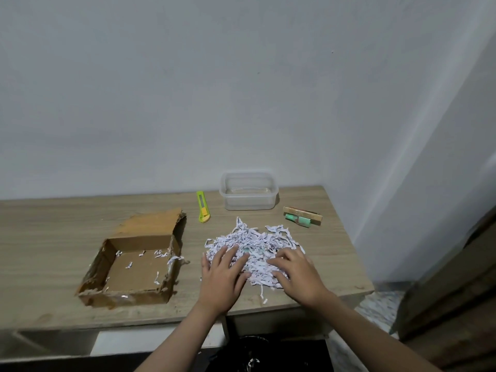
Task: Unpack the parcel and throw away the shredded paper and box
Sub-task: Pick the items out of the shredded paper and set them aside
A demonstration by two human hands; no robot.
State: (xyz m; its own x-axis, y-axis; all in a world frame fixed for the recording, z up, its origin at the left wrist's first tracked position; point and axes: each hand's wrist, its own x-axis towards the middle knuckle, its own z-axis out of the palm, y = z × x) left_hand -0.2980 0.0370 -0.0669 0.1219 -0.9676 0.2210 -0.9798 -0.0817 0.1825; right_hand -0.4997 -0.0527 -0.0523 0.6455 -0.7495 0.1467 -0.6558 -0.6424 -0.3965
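An open brown cardboard box lies on the left of the wooden table, with a few white paper shreds on its floor and its flap folded back. A pile of white shredded paper sits on the table right of the box. My left hand rests flat on the pile's left side, fingers spread. At the pile's right side my right hand lies with fingers curled into the shreds. Neither hand has lifted any paper.
Behind the pile stand a clear plastic container, a yellow-green utility knife, and a small gold-and-green packet. A dark bin with a black liner sits below the table's front edge. The table's right edge is close to my right hand.
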